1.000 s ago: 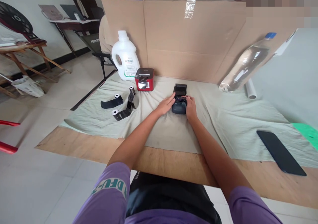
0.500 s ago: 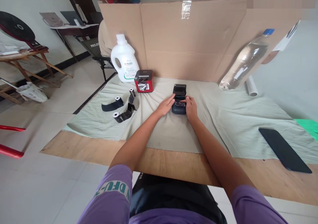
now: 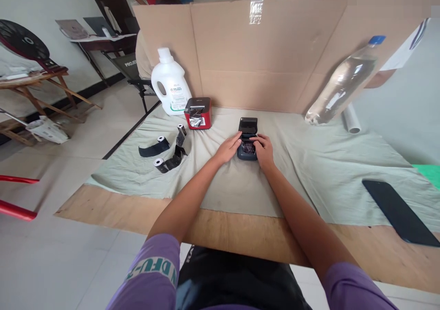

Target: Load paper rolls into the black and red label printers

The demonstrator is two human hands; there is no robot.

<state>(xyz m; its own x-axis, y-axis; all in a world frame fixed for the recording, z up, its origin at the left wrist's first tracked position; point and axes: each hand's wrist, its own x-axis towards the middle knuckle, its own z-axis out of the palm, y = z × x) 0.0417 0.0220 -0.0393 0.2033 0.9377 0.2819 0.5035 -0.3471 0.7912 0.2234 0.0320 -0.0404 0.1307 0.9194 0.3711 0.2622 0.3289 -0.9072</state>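
Observation:
A small black portable printer [image 3: 247, 156] lies on the cloth with its lid [image 3: 248, 125] raised at the far side. Dark, shiny material [image 3: 248, 146] shows inside its open compartment. My left hand [image 3: 228, 149] holds the printer's left side, fingertips near the lid hinge. Gripping the right side, my right hand [image 3: 264, 150] has bent fingers reaching over the compartment's edge. The exact fingertip contact is too small to make out. Off to the left are black paper rolls with white ends, one partly unwound [image 3: 154, 148] and others joined by a loose strip [image 3: 173, 159].
A red and black box-shaped printer [image 3: 198, 113] stands beside a white detergent jug [image 3: 172, 83]. Cardboard [image 3: 261, 58] closes off the back. A large clear bottle [image 3: 347, 83] leans at right near a white tube [image 3: 352, 119]. A dark phone [image 3: 400, 211] lies by the front edge. People are behind.
My right hand's fingers have shifted slightly over the compartment, and more of the shiny material inside shows. My left hand stays at the printer's side. The camera view has tilted a little.

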